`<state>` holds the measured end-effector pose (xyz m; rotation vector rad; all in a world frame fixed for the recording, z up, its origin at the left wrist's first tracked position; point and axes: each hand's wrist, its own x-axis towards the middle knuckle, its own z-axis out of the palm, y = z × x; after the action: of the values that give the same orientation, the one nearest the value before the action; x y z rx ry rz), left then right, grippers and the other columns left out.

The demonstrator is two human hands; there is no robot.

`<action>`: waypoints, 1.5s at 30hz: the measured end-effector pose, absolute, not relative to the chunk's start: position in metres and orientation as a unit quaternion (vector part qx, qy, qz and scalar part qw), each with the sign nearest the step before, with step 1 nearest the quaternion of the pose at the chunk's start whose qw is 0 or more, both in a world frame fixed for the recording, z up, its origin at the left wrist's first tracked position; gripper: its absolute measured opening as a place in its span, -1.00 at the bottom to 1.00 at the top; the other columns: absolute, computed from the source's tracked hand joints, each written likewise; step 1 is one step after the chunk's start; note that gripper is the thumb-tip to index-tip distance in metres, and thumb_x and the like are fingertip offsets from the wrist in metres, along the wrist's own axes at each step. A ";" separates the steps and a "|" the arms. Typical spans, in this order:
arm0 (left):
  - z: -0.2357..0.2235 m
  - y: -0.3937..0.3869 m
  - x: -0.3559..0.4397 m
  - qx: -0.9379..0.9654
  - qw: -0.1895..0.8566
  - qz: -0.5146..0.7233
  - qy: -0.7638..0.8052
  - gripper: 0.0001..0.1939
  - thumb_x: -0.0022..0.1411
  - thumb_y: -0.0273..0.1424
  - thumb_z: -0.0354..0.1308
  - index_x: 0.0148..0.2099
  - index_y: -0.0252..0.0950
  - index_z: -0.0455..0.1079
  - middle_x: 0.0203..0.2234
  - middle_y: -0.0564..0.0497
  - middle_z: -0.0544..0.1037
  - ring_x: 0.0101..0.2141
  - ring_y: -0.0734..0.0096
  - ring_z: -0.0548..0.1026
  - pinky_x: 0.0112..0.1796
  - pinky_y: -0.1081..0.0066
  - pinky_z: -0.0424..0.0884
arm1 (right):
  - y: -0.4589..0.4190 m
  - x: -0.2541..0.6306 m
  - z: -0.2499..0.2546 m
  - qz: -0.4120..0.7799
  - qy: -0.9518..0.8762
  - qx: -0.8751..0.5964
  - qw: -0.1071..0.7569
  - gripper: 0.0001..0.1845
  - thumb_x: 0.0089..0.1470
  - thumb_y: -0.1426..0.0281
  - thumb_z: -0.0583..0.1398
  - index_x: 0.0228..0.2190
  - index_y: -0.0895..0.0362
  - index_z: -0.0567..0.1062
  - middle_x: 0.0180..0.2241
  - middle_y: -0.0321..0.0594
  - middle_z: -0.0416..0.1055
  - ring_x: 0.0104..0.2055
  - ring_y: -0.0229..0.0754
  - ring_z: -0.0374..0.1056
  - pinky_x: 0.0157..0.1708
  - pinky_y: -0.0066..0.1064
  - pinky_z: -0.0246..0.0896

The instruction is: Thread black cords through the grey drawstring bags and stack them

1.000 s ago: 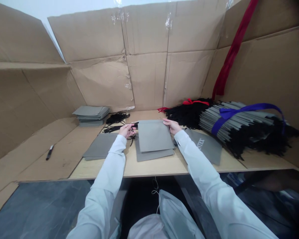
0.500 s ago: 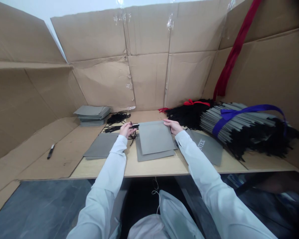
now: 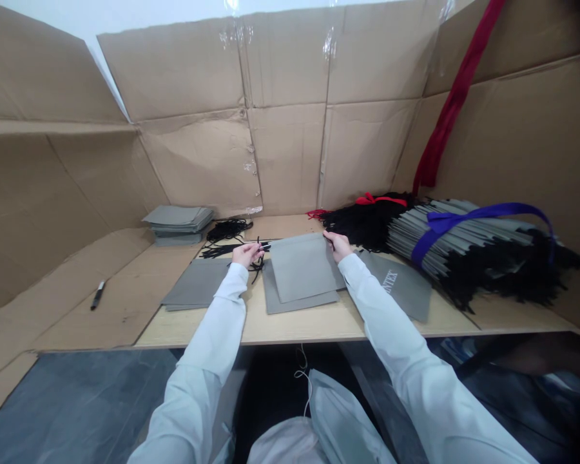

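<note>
A flat grey fabric bag point(image 3: 303, 267) is held up at a slight tilt over another grey bag point(image 3: 283, 307) on the table. At its top right corner, my right hand point(image 3: 338, 245) is closed on the bag's edge. Beside the top left corner, my left hand point(image 3: 246, 254) pinches a black cord point(image 3: 265, 247) that reaches the bag. Loose black cords point(image 3: 217, 250) lie just behind the left hand. Under my left wrist is a pile of flat grey bags point(image 3: 193, 283). A grey bag with white lettering point(image 3: 400, 283) lies by my right forearm.
A stack of grey pieces point(image 3: 178, 225) and a coil of black cord point(image 3: 229, 227) stand at the back left. A marker point(image 3: 97, 295) lies at left. At right are black cords tied in red point(image 3: 372, 216) and a purple-tied bundle of grey bags point(image 3: 464, 241). Cardboard walls point(image 3: 290, 154) enclose the table.
My right hand has shifted slightly right along with the bag's top corner, and the bag has turned a little. The left hand's fingers have closed more tightly together at the cord.
</note>
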<state>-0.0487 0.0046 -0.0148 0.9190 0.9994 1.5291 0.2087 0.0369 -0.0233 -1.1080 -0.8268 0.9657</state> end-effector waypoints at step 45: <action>-0.003 -0.001 -0.064 0.582 0.453 0.406 0.539 -0.62 -0.18 -0.24 0.17 -0.31 -0.40 0.43 -0.44 -0.14 0.49 -0.70 0.60 0.29 -0.74 0.56 0.04 | 0.034 0.203 -0.017 0.457 -0.237 -0.466 0.719 -0.81 0.04 0.40 -0.07 -0.58 0.13 0.13 -0.74 -0.44 0.25 -0.75 -0.47 0.16 -0.80 -0.70 -0.06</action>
<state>-0.0642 -0.0015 -0.0031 1.4378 1.3310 1.0033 0.2029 0.0342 -0.0167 -1.0311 -0.5243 1.0116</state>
